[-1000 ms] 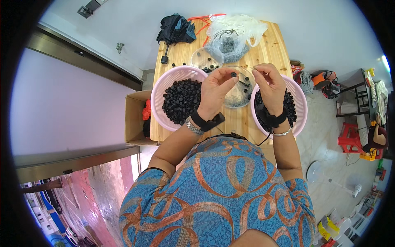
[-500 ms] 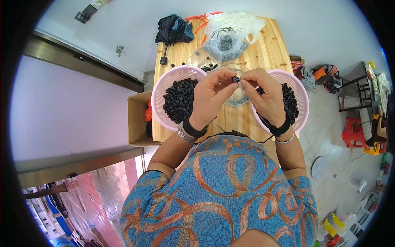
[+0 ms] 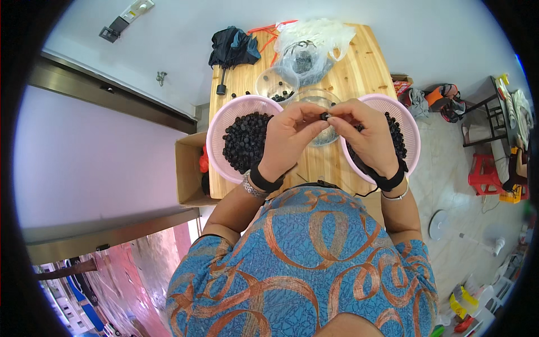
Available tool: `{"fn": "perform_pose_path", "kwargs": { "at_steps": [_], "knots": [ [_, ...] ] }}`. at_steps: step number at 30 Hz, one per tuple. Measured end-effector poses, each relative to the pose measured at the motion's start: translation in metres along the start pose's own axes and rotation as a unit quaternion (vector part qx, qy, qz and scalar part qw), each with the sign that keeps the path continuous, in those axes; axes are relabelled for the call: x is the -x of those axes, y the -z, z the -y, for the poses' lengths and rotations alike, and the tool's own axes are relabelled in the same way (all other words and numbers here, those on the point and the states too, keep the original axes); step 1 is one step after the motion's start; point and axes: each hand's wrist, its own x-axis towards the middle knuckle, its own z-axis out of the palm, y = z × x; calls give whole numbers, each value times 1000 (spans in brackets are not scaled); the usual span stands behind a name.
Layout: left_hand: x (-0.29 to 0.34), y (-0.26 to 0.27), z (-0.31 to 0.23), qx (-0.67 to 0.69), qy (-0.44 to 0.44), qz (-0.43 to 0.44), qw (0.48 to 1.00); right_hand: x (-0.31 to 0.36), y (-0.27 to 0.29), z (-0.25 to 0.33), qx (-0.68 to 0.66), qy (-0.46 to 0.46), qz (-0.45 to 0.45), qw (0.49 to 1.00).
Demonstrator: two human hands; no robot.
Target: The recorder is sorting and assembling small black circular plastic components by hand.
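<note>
Left hand: your left hand [image 3: 289, 140] is raised above the table, fingers curled in, thumb and forefinger pinched onto the small dark berry [image 3: 324, 116] from its left side.
Right hand: your right hand [image 3: 368, 137] meets it from the right, fingertips closed on the same berry, the other fingers bent loosely; the two hands touch at the fingertips.
Small dark berry: it sits between your two sets of fingertips, held in the air over the middle of the table, above the clear glass bowl [image 3: 323, 104]; how much of it is gripped by each hand you cannot tell.
Left basket: a pink plastic basket [image 3: 222, 126] stands at the table's left near corner, heaped with dark berries [image 3: 244, 140]; your left wrist crosses its right rim.
Right basket: a second pink basket [image 3: 412, 132] stands at the right, also holding dark berries, mostly hidden behind your right hand.
Glass bowl: it lies between the two baskets, partly covered by your hands.
Small clear dish: a small clear dish [image 3: 275, 84] with a few berries stands just beyond the left basket.
Far end: a clear plastic bag [image 3: 314, 39] lies at the far end, with a folded dark umbrella [image 3: 233, 48] to its left.
Table: the wooden table [image 3: 365, 67] runs away from you.
Wrists: dark bands are on both your wrists.
</note>
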Motion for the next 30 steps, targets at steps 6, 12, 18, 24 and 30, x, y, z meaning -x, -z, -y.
{"fn": "perform_pose_path", "kwargs": {
  "at_steps": [6,12,18,24,30],
  "knots": [
    [-5,-9,2,187,137,51,971,29,-8,-19,-387,-158,-99,903],
    [0,-36,11,43,129,122,983,63,-12,-21,-560,-201,-128,793],
    [2,-65,22,-220,-68,181,956,104,-1,-33,-663,-230,-159,694],
    [3,-97,36,-238,-108,219,940,137,18,-41,-708,-235,-178,642],
    [0,-124,38,-215,-86,240,943,152,34,-44,-681,-227,-220,661]
  ]
}}
